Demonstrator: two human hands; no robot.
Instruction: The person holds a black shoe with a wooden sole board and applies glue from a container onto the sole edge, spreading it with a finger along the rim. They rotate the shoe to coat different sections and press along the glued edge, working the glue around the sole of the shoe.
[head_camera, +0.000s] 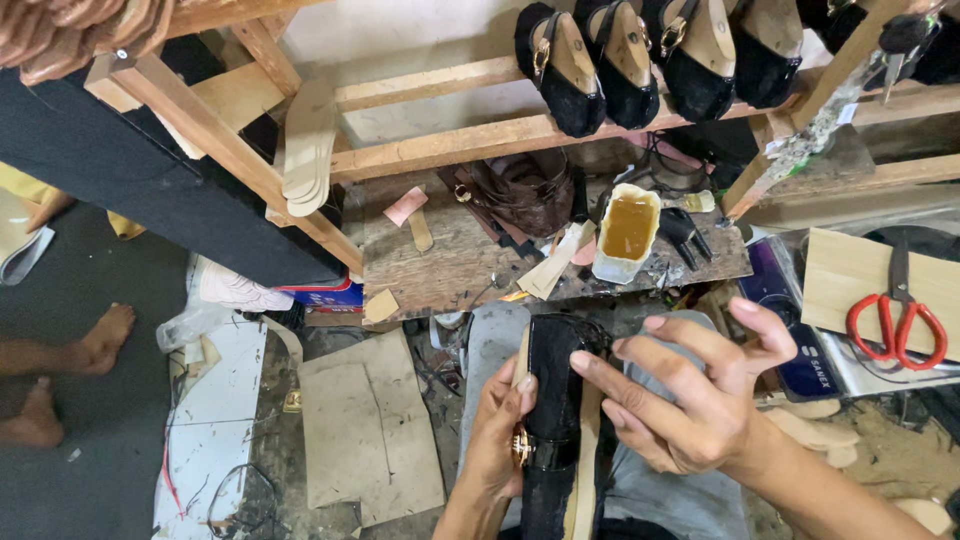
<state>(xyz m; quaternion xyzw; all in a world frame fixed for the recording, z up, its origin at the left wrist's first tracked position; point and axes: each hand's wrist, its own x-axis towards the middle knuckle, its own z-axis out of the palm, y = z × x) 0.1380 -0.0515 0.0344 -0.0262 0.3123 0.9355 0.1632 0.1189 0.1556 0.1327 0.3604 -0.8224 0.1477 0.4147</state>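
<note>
A black sandal (556, 400) with a lace-covered upper, a tan sole edge and a gold buckle rests on my lap. My left hand (497, 440) grips its left side near the buckle. Touching the upper from the right is my right hand (685, 390); the index finger presses on the black fabric while the other fingers spread apart. An open container of amber glue (628, 232) stands on the low wooden bench (440, 265) just beyond the sandal.
Several finished black sandals (640, 60) hang on a wooden rack above. Red-handled scissors (897, 322) lie on a board at right. Cardboard sheets (368, 430) cover the floor at left, where another person's bare feet (70, 375) rest.
</note>
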